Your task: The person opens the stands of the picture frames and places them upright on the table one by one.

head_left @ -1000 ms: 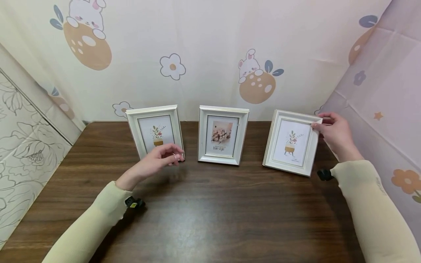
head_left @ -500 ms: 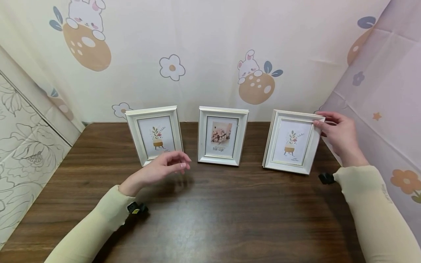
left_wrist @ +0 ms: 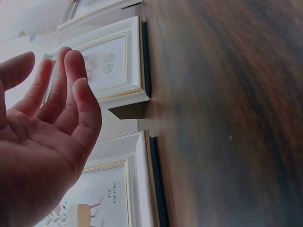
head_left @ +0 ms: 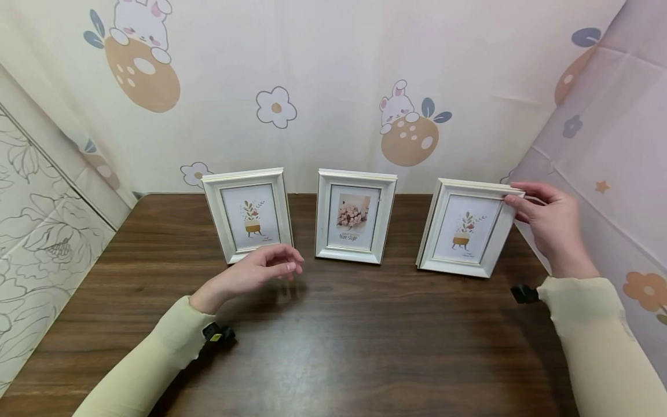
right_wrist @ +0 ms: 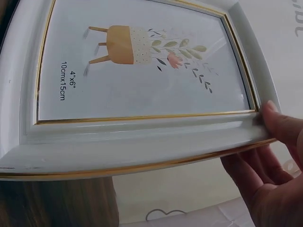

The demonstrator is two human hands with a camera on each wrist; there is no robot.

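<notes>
Three white picture frames stand in a row at the back of the table. My right hand (head_left: 560, 229) pinches the upper right corner of the right picture frame (head_left: 424, 240), thumb on its front and fingers behind, as the right wrist view shows too. That frame leans to the right and shows a potted plant print. My left hand (head_left: 250, 275) hovers with loosely bent fingers before the lower edge of the left picture frame (head_left: 215, 223), holding nothing. Between them stands the middle picture frame (head_left: 322, 214) with a bouquet print, apart from both hands.
The frames stand on a dark wood table (head_left: 333, 341). Close behind it hangs a pale curtain (head_left: 333, 69) with rabbit and flower prints; another patterned curtain (head_left: 599, 150) runs along the right side.
My right hand has moved right and slightly down, tilting the right frame's top further to the right. My left hand has drawn off the left frame's lower right corner, slightly right and down.
</notes>
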